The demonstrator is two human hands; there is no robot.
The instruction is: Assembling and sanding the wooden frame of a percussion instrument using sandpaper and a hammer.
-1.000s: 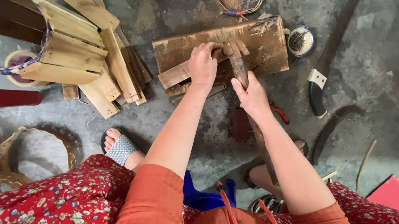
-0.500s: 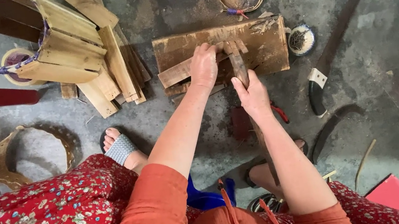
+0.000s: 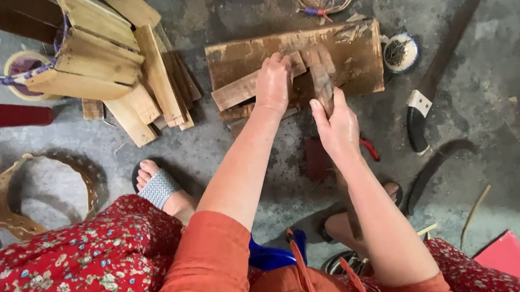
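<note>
The left hand (image 3: 273, 84) keeps pressing a thin wood slat (image 3: 236, 90) flat on the board (image 3: 355, 49). The right hand (image 3: 337, 124) (at five o'clock of it) has barely shifted, fingers closed round a dark blade-like tool (image 3: 323, 88).

Person seen from above: rust-orange sleeves pushed up past the elbows, forearms bare; left hand (image 3: 273, 85) and right hand (image 3: 338, 129) ungloved; red skirt printed with small white and blue flowers; grey-strapped sandal (image 3: 158, 187) on one foot.
</note>
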